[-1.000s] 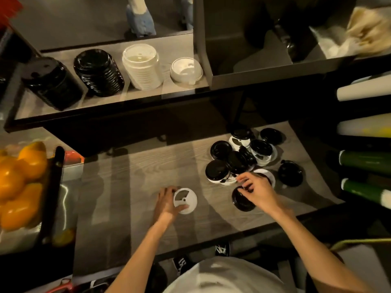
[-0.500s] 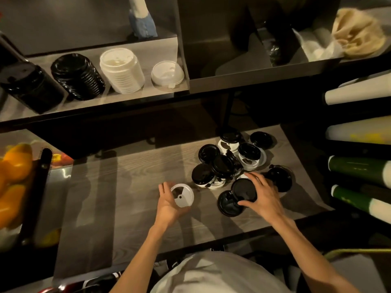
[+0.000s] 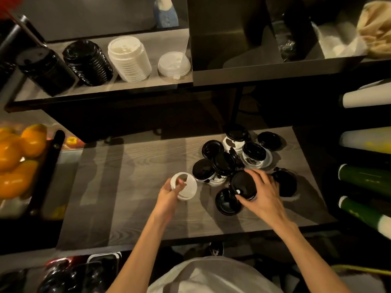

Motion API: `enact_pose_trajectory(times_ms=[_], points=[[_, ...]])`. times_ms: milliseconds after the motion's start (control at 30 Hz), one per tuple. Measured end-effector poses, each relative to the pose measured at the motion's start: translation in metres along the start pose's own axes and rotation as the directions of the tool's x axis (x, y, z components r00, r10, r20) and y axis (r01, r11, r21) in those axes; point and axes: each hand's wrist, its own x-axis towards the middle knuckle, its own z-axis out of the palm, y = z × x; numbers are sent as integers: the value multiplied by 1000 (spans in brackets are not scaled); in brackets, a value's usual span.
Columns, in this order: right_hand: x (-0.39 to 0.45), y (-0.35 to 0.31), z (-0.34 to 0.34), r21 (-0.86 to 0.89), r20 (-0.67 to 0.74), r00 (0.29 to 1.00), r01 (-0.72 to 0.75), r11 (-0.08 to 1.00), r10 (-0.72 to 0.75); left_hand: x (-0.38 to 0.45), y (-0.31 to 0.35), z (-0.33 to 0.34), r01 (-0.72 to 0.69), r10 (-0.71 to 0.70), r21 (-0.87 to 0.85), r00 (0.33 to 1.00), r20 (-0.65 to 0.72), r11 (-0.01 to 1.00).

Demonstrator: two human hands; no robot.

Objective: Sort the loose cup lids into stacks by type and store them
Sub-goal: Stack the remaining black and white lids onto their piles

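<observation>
My left hand (image 3: 169, 196) holds a white lid (image 3: 184, 187) lifted off the grey wooden counter (image 3: 127, 187), its hollow side towards me. My right hand (image 3: 263, 192) grips a black lid (image 3: 243, 185) above another black lid (image 3: 227, 201) that lies upside down. Behind them a loose pile of several black and white lids (image 3: 234, 154) covers the counter's right half. On the upper shelf (image 3: 101, 89) stand two black lid stacks (image 3: 87, 62) (image 3: 45, 69), a tall white lid stack (image 3: 129, 59) and a short white lid stack (image 3: 174, 64).
A crate of oranges (image 3: 17, 157) sits at the left. Rolled cup sleeves (image 3: 366, 180) in white and green lie at the right. A dark metal box (image 3: 243, 39) stands on the shelf's right part. A lone black lid (image 3: 284, 182) lies by my right hand.
My left hand has picked the white lid up off the counter. My right hand has taken a black lid from the pile and lifted it.
</observation>
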Motion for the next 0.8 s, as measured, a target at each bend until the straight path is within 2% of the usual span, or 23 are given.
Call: enact_pose_trajectory(times_ms=[133,233,333,467,633,733,800], points=[[4,-33,-12,211,17,999,25,977,-29,-10,13,9,77,-69,-125,995,69,989],[16,-59,-19,295,57,996,56,954,-76,-13,29,13,70,-57,-122,993,104,990],[31,-89,-28,384,78,990,77,920,-116,-17,51,10,-1,22,-135,988,155,991],[65,-140,-53,436,27,977,178,882,-210,-27,96,-10,-99,120,-119,975,187,988],[133,-222,-96,450,-27,920,360,817,-391,-33,166,-60,-313,315,-71,949,22,947],[185,-289,-115,443,-12,874,441,781,-486,-37,212,-100,-411,407,-20,907,-103,911],[220,-332,-119,391,-55,824,537,747,-564,-39,240,-124,-459,452,15,867,-210,888]])
